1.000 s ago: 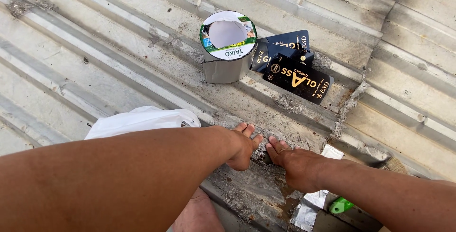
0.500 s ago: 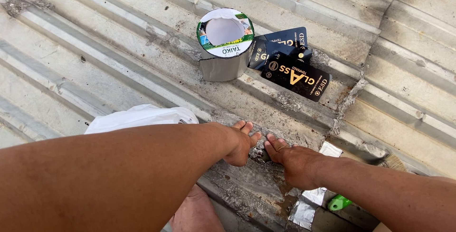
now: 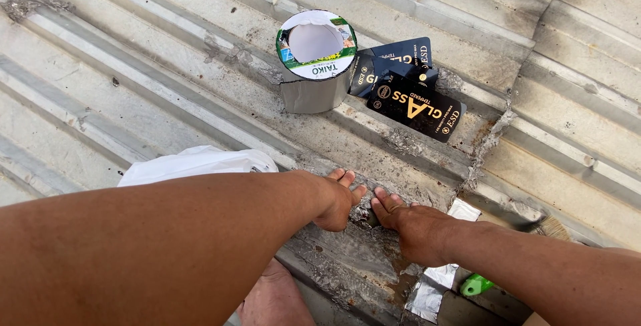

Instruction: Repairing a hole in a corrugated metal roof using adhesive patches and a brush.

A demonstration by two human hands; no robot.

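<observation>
My left hand [image 3: 339,199] and my right hand [image 3: 412,224] lie side by side, fingers flat, pressing on a strip of crinkled silver foil tape [image 3: 364,216] stuck across a rib of the corrugated metal roof [image 3: 133,86]. Neither hand grips anything. Farther up the sheet stands a thick roll of silver tape [image 3: 314,66] with a green-and-white label ring, upright on its side wall. Two flat black card boxes [image 3: 410,102] with gold print lie against the roll's right side.
A white plastic bag [image 3: 197,164] lies just beyond my left forearm. Loose silver foil scraps [image 3: 434,286] and a green handle [image 3: 477,284] sit below my right wrist. A brush's bristles [image 3: 551,227] show at the right. My foot [image 3: 274,296] rests on the sheet below.
Both hands stay on the foil strip, shifting only slightly; the view has drifted a little, so the roll and boxes sit a bit higher in frame.
</observation>
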